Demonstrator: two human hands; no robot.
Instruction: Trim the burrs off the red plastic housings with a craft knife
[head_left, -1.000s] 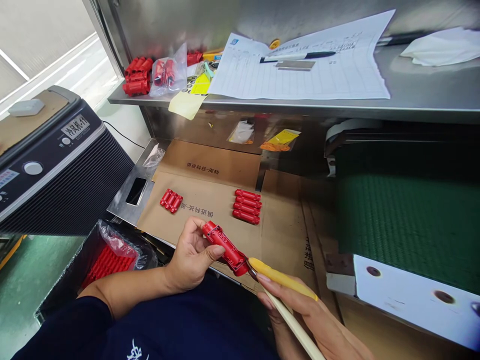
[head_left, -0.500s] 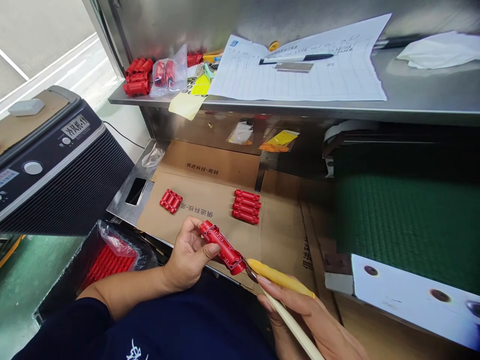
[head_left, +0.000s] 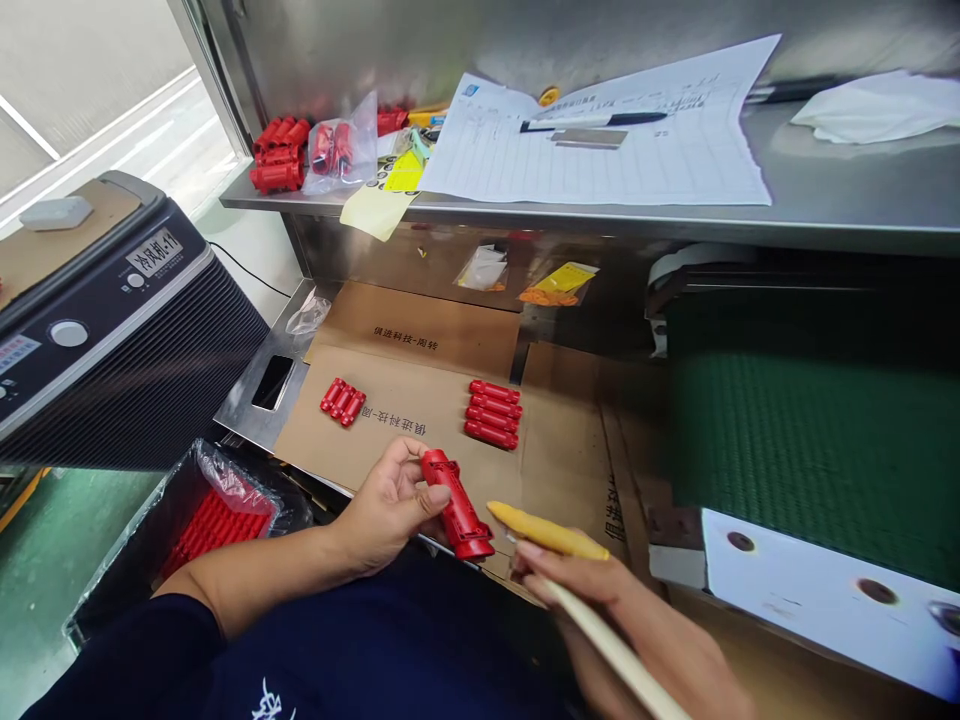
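My left hand (head_left: pixel 401 497) is closed around a red ribbed plastic tube-shaped part (head_left: pixel 459 510), which tilts down to the right. Just right of the part's lower end is my right hand (head_left: pixel 600 590), its index finger covered by a yellow finger cot (head_left: pixel 551 530). It grips a thin tool with a pale wooden handle (head_left: pixel 611 655); the tool's tip is blurred and its kind does not show clearly. A small gap separates the fingertips from the red part. On the cardboard (head_left: pixel 420 455) beyond lie a left group of red parts (head_left: pixel 343 402) and a right row of red parts (head_left: pixel 492 414).
A dark lined bin of red parts (head_left: pixel 221 525) stands at lower left, below an air cooler (head_left: pixel 142 350). A phone (head_left: pixel 273 382) lies on the metal edge. Papers (head_left: pixel 600 170) and a pen cover the shelf above. A green conveyor belt (head_left: pixel 817 440) runs at right.
The wooden-handled tool has come away from the red part, and my right hand has shifted slightly down and right. My left hand has turned the part and moved it a little right.
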